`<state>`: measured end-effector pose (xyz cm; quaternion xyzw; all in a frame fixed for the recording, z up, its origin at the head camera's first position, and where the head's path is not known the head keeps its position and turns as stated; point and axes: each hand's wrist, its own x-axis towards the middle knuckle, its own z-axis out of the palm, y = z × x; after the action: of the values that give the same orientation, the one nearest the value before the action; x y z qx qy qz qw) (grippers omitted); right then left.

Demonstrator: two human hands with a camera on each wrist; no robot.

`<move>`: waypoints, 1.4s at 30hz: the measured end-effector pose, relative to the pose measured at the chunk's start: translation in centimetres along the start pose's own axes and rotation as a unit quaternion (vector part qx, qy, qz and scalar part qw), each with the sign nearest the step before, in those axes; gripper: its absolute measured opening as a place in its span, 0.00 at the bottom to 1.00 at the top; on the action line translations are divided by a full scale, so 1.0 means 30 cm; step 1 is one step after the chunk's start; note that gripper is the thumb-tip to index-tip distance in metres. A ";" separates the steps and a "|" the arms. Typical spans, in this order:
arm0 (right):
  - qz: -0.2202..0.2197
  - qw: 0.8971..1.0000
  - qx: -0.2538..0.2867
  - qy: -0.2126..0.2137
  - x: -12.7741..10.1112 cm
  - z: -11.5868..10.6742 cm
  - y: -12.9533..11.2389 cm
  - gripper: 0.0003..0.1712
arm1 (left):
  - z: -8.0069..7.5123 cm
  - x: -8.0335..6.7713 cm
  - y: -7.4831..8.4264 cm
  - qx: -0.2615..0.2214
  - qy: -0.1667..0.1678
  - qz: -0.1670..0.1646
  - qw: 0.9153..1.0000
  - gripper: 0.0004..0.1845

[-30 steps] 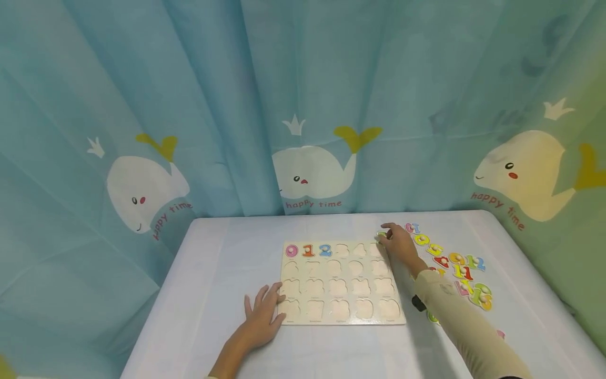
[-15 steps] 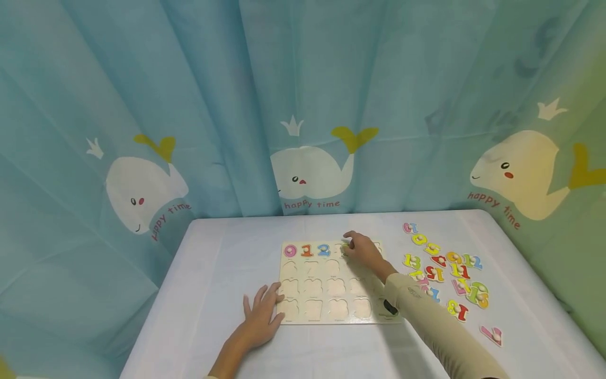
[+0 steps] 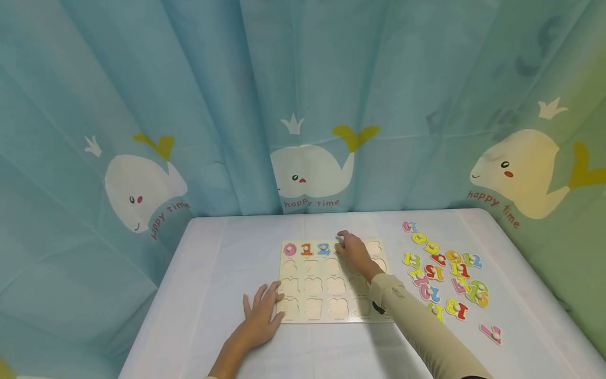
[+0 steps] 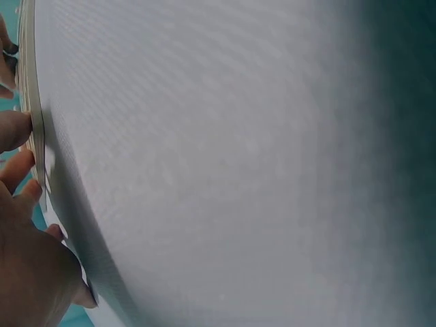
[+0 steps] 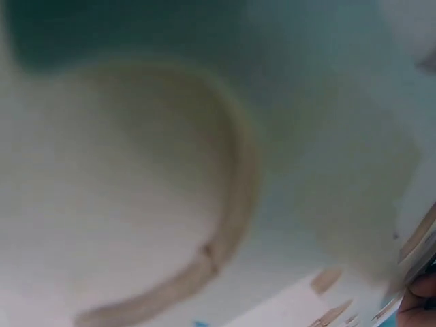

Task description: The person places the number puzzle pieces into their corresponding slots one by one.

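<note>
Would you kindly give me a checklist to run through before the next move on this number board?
1. Number board flat on the table: ok.
2. Left hand at the board's left edge: ok.
3. Pieces 0, 1 and 2 in their top-row places: ok.
4. Piece fitted in the place right after 2: cannot tell; the right hand covers it.
5. Loose pieces laid out in number order: not ok, jumbled right of the board.

Long beige sleeve point(image 3: 421, 326) with faint marking point(image 3: 398, 292)
</note>
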<state>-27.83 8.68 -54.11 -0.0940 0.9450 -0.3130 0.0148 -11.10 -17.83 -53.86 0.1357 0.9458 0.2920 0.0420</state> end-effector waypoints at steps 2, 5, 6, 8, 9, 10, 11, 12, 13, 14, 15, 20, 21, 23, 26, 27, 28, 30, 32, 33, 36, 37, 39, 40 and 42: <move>-0.001 1.000 -0.009 -0.002 0.003 0.004 -0.003 0.21 | -0.002 0.000 0.000 0.001 0.002 -0.001 1.000 0.31; -0.003 1.000 -0.015 -0.007 0.003 0.006 -0.005 0.22 | -0.001 0.001 -0.002 0.003 0.000 -0.002 1.000 0.30; -0.004 1.000 -0.016 -0.008 0.003 0.007 -0.004 0.22 | -0.001 0.001 -0.002 0.004 -0.001 -0.002 1.000 0.30; -0.004 1.000 -0.018 -0.007 0.003 0.007 -0.001 0.23 | 0.000 0.002 -0.001 0.004 -0.003 -0.002 1.000 0.29; -0.005 1.000 -0.019 -0.008 0.004 0.007 0.000 0.23 | 0.000 0.003 -0.001 0.005 -0.003 -0.002 1.000 0.29; -0.006 1.000 -0.019 -0.008 0.004 0.007 0.000 0.24 | -0.001 0.003 0.000 0.005 -0.004 -0.003 1.000 0.29; -0.007 1.000 -0.018 -0.007 0.005 0.006 0.000 0.24 | -0.002 0.002 0.001 0.004 -0.004 -0.003 1.000 0.29; -0.007 1.000 -0.021 -0.007 0.006 0.007 -0.001 0.23 | -0.004 0.002 0.001 0.004 -0.004 -0.003 1.000 0.29; -0.006 1.000 -0.020 -0.007 0.005 0.005 -0.001 0.23 | -0.005 0.002 0.003 0.003 -0.004 -0.002 1.000 0.28; -0.006 1.000 -0.020 -0.009 0.005 0.004 -0.002 0.23 | -0.007 0.002 0.005 0.002 -0.002 -0.002 1.000 0.28; -0.004 1.000 -0.018 -0.011 0.006 0.002 -0.005 0.22 | -0.009 0.002 0.006 0.002 0.000 -0.002 1.000 0.29; 0.012 0.999 -0.022 -0.023 0.009 -0.007 -0.020 0.23 | -0.015 0.001 0.008 0.001 0.009 0.001 1.000 0.31; 0.016 0.999 -0.024 -0.027 0.008 -0.008 -0.022 0.23 | -0.014 0.001 0.007 0.002 0.008 0.000 1.000 0.31; 0.022 0.999 -0.028 -0.033 0.006 -0.011 -0.023 0.24 | -0.012 0.002 0.007 0.003 0.007 0.000 1.000 0.30; 0.019 0.999 -0.028 -0.043 0.002 -0.015 -0.016 0.27 | -0.006 0.003 0.007 0.001 0.005 -0.002 1.000 0.28; 0.014 0.998 -0.024 -0.047 0.001 -0.019 -0.012 0.29 | -0.004 0.003 0.008 0.000 0.004 -0.003 1.000 0.28; 0.010 0.998 -0.019 -0.052 0.001 -0.027 -0.010 0.31 | -0.005 0.003 0.009 0.000 0.003 -0.003 1.000 0.28; 0.004 0.998 -0.003 -0.061 -0.001 -0.047 -0.003 0.33 | -0.007 0.001 0.011 0.001 0.002 -0.004 1.000 0.30; -0.001 0.998 0.019 -0.062 -0.004 -0.073 0.010 0.33 | -0.011 -0.002 0.013 0.000 0.001 -0.004 1.000 0.31; -0.003 0.998 0.030 -0.058 -0.006 -0.087 0.019 0.32 | -0.012 -0.003 0.014 0.002 0.001 -0.005 1.000 0.31; 0.003 0.998 0.056 -0.037 -0.017 -0.127 0.064 0.29 | -0.012 -0.003 0.014 -0.001 0.004 -0.003 1.000 0.32; 0.005 0.998 0.059 -0.027 -0.021 -0.140 0.084 0.28 | -0.012 -0.003 0.015 -0.002 0.005 -0.003 1.000 0.32; 0.015 0.998 0.061 -0.014 -0.031 -0.165 0.125 0.28 | -0.012 -0.003 0.015 -0.002 0.007 -0.001 1.000 0.32; 0.021 0.998 0.060 -0.009 -0.035 -0.179 0.144 0.27 | -0.012 -0.003 0.015 -0.003 0.007 -0.002 1.000 0.32; 0.036 0.998 0.056 -0.003 -0.044 -0.209 0.181 0.26 | -0.011 -0.003 0.016 -0.003 0.006 -0.004 1.000 0.33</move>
<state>-28.00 16.90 -52.34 -0.0601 0.9285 -0.3648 0.0339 -10.97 -17.66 -53.32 0.1296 0.9457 0.2958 0.0379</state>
